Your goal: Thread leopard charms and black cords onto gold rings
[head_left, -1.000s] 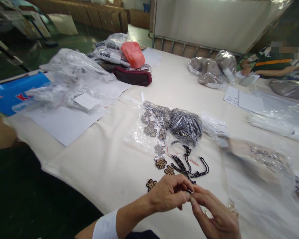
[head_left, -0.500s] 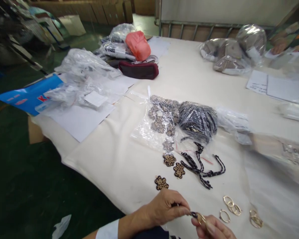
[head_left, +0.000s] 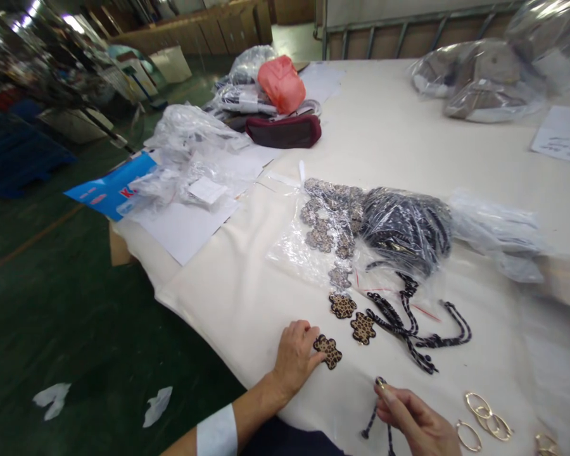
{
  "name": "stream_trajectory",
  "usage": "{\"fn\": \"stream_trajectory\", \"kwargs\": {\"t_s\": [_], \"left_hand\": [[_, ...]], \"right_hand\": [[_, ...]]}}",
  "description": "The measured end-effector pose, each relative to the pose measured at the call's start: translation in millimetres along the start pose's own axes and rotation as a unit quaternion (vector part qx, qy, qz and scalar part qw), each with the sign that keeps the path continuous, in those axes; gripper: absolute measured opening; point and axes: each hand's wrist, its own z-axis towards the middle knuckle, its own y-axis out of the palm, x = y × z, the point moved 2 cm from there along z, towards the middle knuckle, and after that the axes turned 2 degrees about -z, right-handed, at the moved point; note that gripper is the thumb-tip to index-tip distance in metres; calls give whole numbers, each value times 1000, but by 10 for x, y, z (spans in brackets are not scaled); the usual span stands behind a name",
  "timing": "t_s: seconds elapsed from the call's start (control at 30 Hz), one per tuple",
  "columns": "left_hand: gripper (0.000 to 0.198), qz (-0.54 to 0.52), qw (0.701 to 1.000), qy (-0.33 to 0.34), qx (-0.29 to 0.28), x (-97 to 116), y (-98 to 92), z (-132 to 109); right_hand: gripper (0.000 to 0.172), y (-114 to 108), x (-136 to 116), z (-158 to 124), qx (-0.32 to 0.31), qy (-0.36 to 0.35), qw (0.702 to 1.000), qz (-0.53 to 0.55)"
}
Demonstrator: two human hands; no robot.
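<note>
Item: leopard flower patch, near surface edge; our left hand fingertips on it, unclosed. Right hand pinches braided cord. We judge both light, limp; lift patch by petal edge.

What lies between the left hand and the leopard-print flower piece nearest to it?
Nothing visible. The left hand already touches the leopard-print flower piece with its fingertips on the bare table. The right hand holds a patterned cord apart from it.
</note>
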Motion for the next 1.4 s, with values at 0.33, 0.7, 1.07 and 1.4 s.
{"fn": "stream_trajectory", "kwargs": {"t_s": [0.33,0.7,1.07,1.4], "left_hand": [[36,-32,999,24,-27,44,45,-15],[10,-153,980,120,-44,-103,97,79],[15,-628,752,-194,53,402,404,41],[26,-700,690,-146,-116,457,-169,21]], "right_hand": [[36,487,7,349,9,-81,996,-27],[34,682,47,416,61,-94,993,-36],[44,579,117,352,73,-109,991,-25],[35,260,-323,-13,23,-163,970,-182]]}}
